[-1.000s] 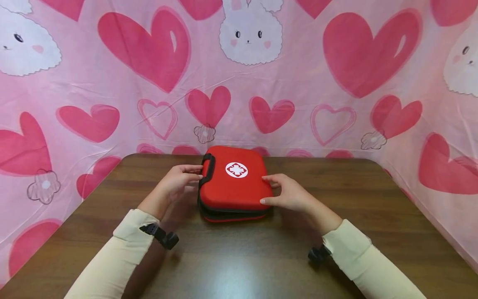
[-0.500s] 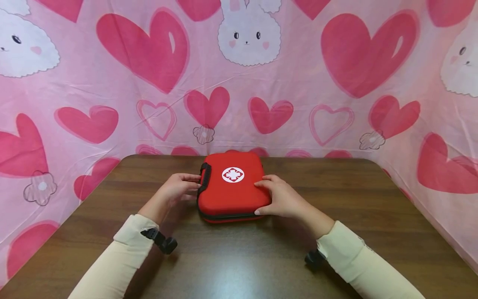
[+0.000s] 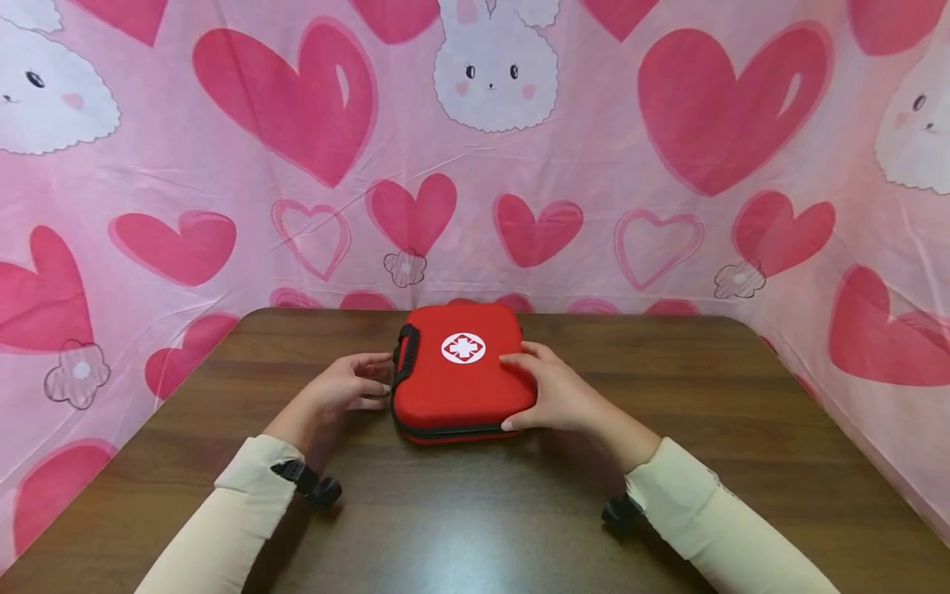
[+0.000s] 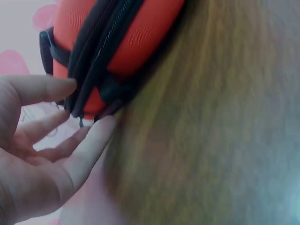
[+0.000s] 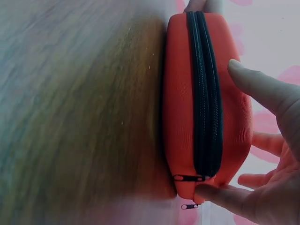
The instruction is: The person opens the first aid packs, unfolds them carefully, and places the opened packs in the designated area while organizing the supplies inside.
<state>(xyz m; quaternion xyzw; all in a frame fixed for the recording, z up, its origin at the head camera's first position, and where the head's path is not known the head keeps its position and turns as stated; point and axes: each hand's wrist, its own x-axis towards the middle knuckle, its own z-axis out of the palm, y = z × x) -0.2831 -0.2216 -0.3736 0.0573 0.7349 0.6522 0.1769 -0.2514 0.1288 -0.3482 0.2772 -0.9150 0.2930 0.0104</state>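
Observation:
A red first-aid case [image 3: 460,388] with a white cross badge and black zip lies on the table with its lid down. My right hand [image 3: 560,392] grips its near right corner, thumb at the front edge and fingers over the lid's right side. In the right wrist view, a fingertip is right by the metal zip pulls [image 5: 190,178]. On the other side, my left hand [image 3: 345,388] is beside the black handle [image 3: 406,355], fingers loosely bent. The left wrist view has its fingertips at the end of the black zip [image 4: 98,61].
The brown wooden table [image 3: 460,511] extends around the case. Behind it hangs a pink cloth [image 3: 594,148] printed with hearts and rabbits. Black wrist cameras [image 3: 319,487] are strapped over both pale sleeves.
The lid, slightly raised at the front a second ago, has come down and the gap has narrowed. My left hand has moved a little left, off the handle; my right hand has settled further over the corner.

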